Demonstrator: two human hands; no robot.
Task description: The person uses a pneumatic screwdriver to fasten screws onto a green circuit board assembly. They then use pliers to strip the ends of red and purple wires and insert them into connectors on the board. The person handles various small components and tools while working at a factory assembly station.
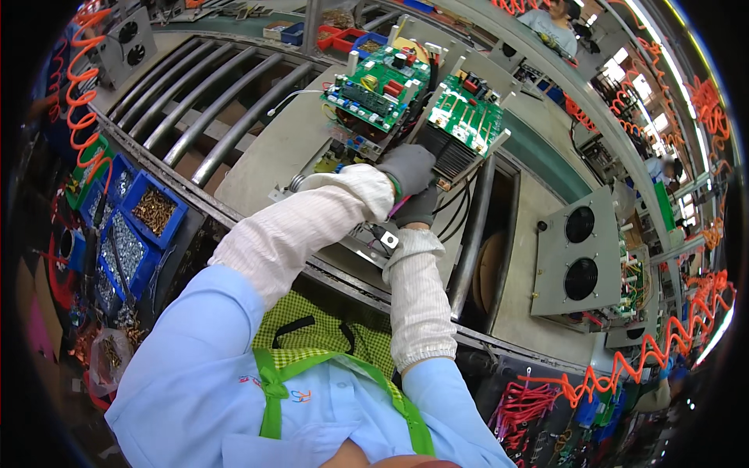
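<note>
My left hand (pixel 407 167), in a grey glove, is bent into a closed shape at the near side of an electronic assembly. What its fingers hold there is hidden. Just below it, my right hand (pixel 418 207), gloved too, reaches up beside the left; its fingers cannot be made out. A magenta wire (pixel 399 206) shows between the two wrists. Beyond my hands stand two green circuit boards, the left board (pixel 378 90) over a coil and the right board (pixel 466 113) over a black finned heatsink (pixel 449 152). Black cables (pixel 460 214) curve down beside my right hand.
The assembly's base plate rests on a conveyor with metal rollers (pixel 226 132). Blue bins (pixel 160 207) of screws and small metal parts stand at left. At right is a grey housing with two fans (pixel 558 253). Coiled orange hoses (pixel 82 101) hang around. A person (pixel 550 31) sits far off.
</note>
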